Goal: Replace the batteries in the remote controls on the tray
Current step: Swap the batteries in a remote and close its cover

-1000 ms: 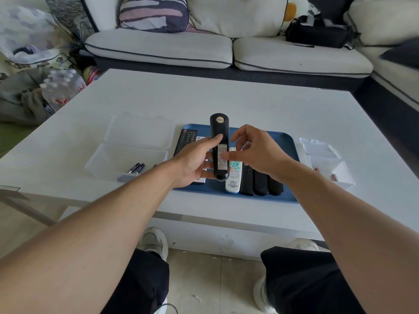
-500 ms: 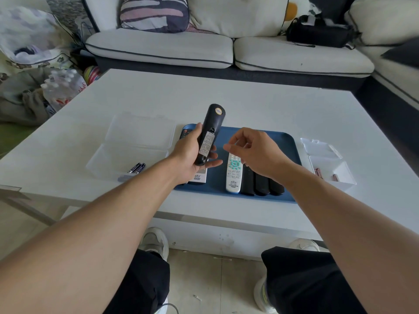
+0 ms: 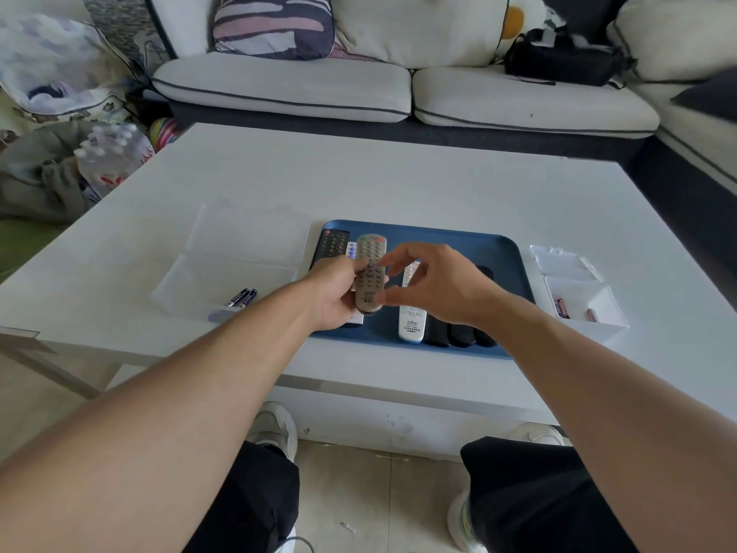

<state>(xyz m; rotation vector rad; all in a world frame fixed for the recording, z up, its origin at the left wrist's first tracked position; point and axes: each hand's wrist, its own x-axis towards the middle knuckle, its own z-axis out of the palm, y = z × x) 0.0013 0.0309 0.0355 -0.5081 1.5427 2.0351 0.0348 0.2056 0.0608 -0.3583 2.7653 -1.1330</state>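
A grey remote with dark buttons faces up, held by my left hand just above the blue tray. My right hand hovers at the remote's right side with fingers spread, holding nothing; its thumb is near the remote's lower end. On the tray lie a black remote at the left, a white remote in the middle and dark remotes partly hidden under my right wrist.
A clear open box left of the tray holds two dark batteries. A small white open box on the right holds reddish batteries. A sofa stands behind the white table.
The remote in my left hand turned over from its black labelled back to its grey button face. My right hand spread its fingers and stayed close beside it.
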